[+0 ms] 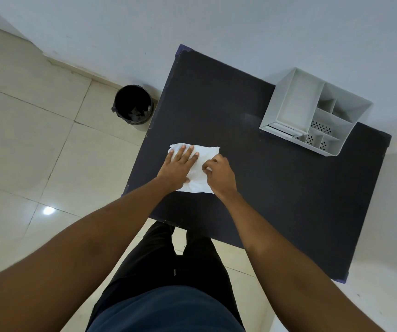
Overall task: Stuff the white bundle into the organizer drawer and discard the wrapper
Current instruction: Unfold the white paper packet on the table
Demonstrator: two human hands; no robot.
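A flat, crumpled white bundle [203, 155] lies on the dark table [276, 192], near its left side. My left hand [179, 166] presses flat on the bundle's left part, fingers spread. My right hand [219, 173] pinches the bundle's right edge with curled fingers. The grey organizer [315, 111] stands at the table's far right, with an open tray compartment, small divided cells and a drawer front facing me. No separate wrapper can be told apart from the bundle.
A black-lined bin [134, 106] stands on the tiled floor just left of the table's far corner. A pale wall runs behind the table. My legs are at the table's near edge.
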